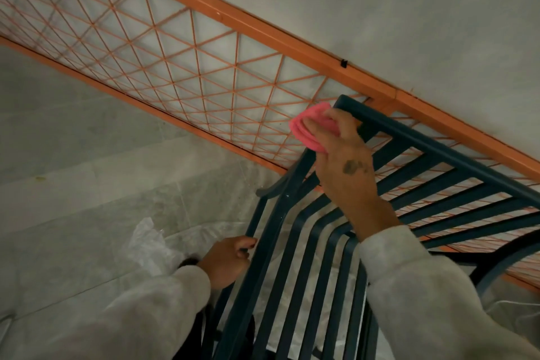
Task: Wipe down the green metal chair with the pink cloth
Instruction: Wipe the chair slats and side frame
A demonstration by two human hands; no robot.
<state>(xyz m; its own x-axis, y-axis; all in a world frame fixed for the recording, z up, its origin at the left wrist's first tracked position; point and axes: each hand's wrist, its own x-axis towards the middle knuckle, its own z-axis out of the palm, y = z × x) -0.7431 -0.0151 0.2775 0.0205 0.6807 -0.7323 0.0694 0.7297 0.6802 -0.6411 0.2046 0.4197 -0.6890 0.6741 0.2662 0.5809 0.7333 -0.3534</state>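
One green metal chair (438, 149): painted flat slats, curving from seat into back, set against an orange wire-lattice railing (175, 67). One pink cloth (306, 128), soft and folded, lies at the back's upper corner, clutched by the right hand (344, 161). The left hand (228, 260) curls round the chair's side bar. One crinkled clear plastic sheet (146, 242) lies on the pale stone floor.

1. The chair (438, 149): smooth metal painted dark green, faint sheen.
2. The cloth (306, 128): soft pink fabric, matt.
3. The railing (233, 20): orange-painted metal frame, thin wire lattice.
4. The floor (73, 155): pale mottled stone-like tile.
5. The plastic sheet (146, 242): clear, crinkled.
6. The sleeves (423, 301): pale fuzzy fabric.
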